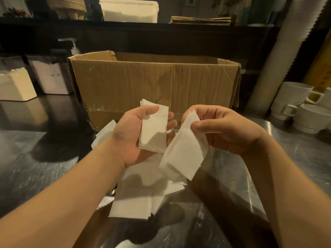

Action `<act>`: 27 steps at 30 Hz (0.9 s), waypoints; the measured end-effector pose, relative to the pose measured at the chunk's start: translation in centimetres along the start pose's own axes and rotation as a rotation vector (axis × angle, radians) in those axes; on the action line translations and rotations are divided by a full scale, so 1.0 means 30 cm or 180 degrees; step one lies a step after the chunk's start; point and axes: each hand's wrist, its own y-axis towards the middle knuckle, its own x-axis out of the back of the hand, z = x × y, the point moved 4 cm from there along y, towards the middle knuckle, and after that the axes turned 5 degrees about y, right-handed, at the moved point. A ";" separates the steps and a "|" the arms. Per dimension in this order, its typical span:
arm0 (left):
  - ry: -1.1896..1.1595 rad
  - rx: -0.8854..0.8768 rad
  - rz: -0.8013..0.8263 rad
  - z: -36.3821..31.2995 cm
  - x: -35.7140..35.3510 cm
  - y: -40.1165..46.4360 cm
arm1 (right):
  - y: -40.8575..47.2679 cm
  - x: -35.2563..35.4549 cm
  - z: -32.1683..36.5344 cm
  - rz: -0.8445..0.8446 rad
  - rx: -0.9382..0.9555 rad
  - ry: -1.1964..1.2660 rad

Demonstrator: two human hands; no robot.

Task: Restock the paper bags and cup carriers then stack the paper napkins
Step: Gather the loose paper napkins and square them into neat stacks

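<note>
A: Head view, the only 1. Left hand palm up, fingers and thumb curled round a small squared stack of napkins. Right hand pinches a looser bunch of napkins between thumb and fingers; that bunch hangs down, fanned at its lower edge.

B: And the others?

A: A loose heap of napkins lies on the steel table, under and between the forearms, sheets at odd angles. Cardboard box stands open just behind the hands. Paper bags lie flat on the dark shelf above; no cup carriers that I can make out.

B: Risks from here?

A: Judgement only. The right-hand bunch is held by 1 corner, so sheets may slip free and drop back on the heap. Joining 2 bunches in the air invites skewed edges; a crooked stack will lean. The paper is thin and could crease or tear under a hard pinch.

B: Surroundings?

A: White mugs stand on the right, a tall column of cups behind them, near the right elbow's side; a wide sweep could knock them. The table is shiny, possibly smeared; damp would spoil bottom sheets. Cannot tell.
</note>
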 end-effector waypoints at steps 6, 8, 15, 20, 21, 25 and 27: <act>0.0250 0.0133 0.0295 0.013 -0.013 -0.007 | 0.047 -0.029 -0.020 -0.0314 0.0471 0.0144; 0.0424 0.0199 0.0351 0.016 -0.015 -0.010 | 0.055 -0.021 -0.024 -0.0727 0.0568 -0.0069; 0.0504 0.0375 0.0425 0.033 -0.024 -0.022 | 0.065 -0.024 -0.038 -0.1467 0.0650 -0.0764; 0.0507 0.0408 0.0254 0.034 -0.031 -0.032 | 0.084 -0.023 -0.059 -0.1828 0.0479 -0.1311; 0.0484 0.0388 0.0247 0.034 -0.030 -0.030 | 0.086 -0.021 -0.062 -0.1868 0.0468 -0.1403; 0.0500 0.0314 0.0264 0.030 -0.031 -0.026 | 0.085 -0.025 -0.070 -0.1715 0.0515 -0.1386; 0.0544 0.0345 0.0335 0.033 -0.034 -0.029 | 0.087 -0.030 -0.070 -0.1646 0.0573 -0.1222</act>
